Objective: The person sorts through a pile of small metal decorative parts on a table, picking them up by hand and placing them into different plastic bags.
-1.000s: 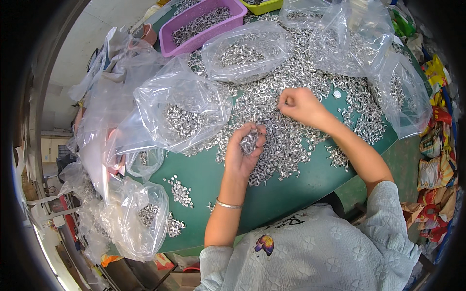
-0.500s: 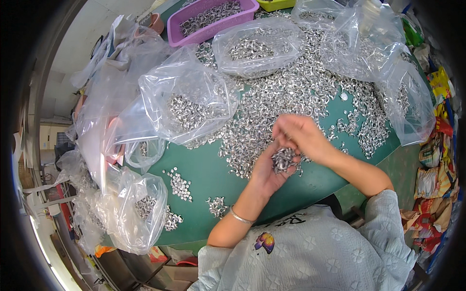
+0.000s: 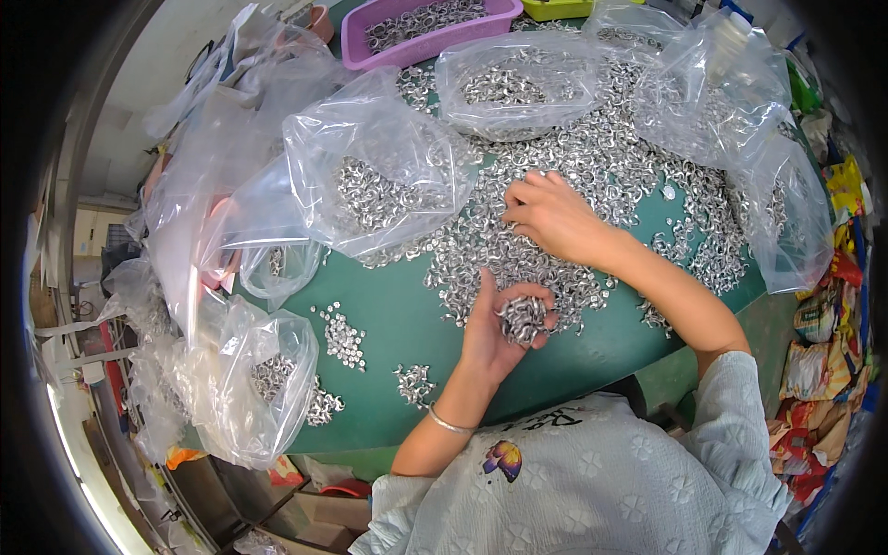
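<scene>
While the left hand (image 3: 492, 340) cups a clump (image 3: 524, 319) of small silver hooks just below the centre of the frame, palm up and thumb raised, the right hand (image 3: 558, 217) reaches into the loose pile (image 3: 462, 270) above it. Its fingers are bent and point to the left of the frame; their tips are partly hidden, so I cannot tell whether they pinch a piece. The two hands are near each other but apart.

The pile spreads over the green tabletop (image 3: 379, 296) from the centre to the upper right. A white disc (image 3: 670, 192) lies at its edge, right of the right hand. Left of the left hand sit a small heap (image 3: 414, 386) of hooks and, farther left, a patch of silver bits (image 3: 344, 342).

Clear bags with hooks inside stand around the pile: one (image 3: 314, 153) left of centre, one (image 3: 518, 120) at upper centre, others at upper right. Another bag (image 3: 242, 398) slumps at lower left. At the top edge, a purple basin (image 3: 444, 48) holds more pieces, just beside a yellow-green basin (image 3: 562, 10).
</scene>
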Available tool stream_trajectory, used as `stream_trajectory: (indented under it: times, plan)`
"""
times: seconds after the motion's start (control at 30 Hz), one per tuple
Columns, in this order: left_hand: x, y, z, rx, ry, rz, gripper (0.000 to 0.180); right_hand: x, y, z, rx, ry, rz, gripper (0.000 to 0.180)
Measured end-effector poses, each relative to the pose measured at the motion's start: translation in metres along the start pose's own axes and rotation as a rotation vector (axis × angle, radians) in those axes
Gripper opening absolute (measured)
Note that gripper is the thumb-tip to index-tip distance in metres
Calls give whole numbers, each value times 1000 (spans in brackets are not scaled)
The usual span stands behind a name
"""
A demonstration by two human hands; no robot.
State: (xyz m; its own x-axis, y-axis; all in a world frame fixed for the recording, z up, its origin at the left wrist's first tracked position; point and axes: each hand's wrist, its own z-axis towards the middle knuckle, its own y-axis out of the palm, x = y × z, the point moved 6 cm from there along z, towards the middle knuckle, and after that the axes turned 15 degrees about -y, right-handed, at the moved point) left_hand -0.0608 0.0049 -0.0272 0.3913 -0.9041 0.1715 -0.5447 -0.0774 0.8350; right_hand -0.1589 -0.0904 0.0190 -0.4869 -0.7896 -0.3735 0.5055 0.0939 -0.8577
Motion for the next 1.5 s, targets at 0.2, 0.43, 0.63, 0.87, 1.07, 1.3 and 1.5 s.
stream_trajectory:
  times: [0.2,0.43,0.63,0.87,1.07,1.3,1.5]
  plan:
    - [7,-19,-19,125,51,-11,30,5,-3,6,-57,69,77,6]
    - [17,-26,-30,87,131,-158,24,-2,16,-5,326,651,1895,25]
    - [5,-28,-29,95,99,-137,22,-24,25,7,-111,66,259,24]
    - [-1,-34,-27,87,104,-143,21,-25,16,12,-98,0,109,11]
    - [-3,-35,-28,93,92,-163,20,-21,6,4,-114,-6,167,16]
    - [-2,-32,-29,76,95,-152,19,-16,4,1,-60,-2,205,12]
    - [-2,-34,-31,60,99,-163,18,-2,-13,-7,53,98,282,10]
